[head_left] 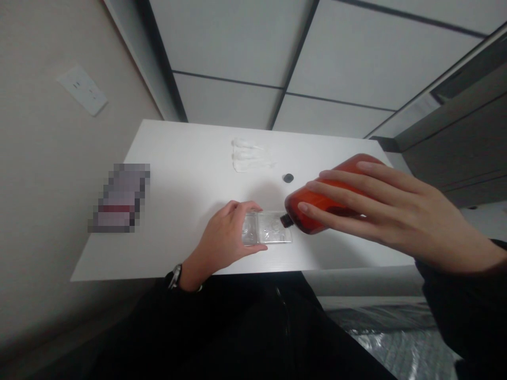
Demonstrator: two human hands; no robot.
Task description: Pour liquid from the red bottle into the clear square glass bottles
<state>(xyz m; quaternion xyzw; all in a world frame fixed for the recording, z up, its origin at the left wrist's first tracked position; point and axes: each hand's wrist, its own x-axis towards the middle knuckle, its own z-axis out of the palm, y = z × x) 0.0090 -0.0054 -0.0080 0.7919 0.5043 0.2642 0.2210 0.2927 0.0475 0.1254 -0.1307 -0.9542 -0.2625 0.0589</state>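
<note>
Bottle (320,200) tilted, long axis 2-to-8 o'clock, neck (285,220) over 3 o'clock end of clear box (275,229), contact unclear | right hand (388,206) grasping bottle from 3 o'clock | left hand (224,232), nearer box, clasping its 9 o'clock end on table (186,169)

Your left hand (224,235) hides the left end of the case (275,229); your right hand (392,206) covers much of the bottle (312,198). Item (119,195) at frame left: pixelated, unreadable. Right sleeve (455,306) cut off.
</note>
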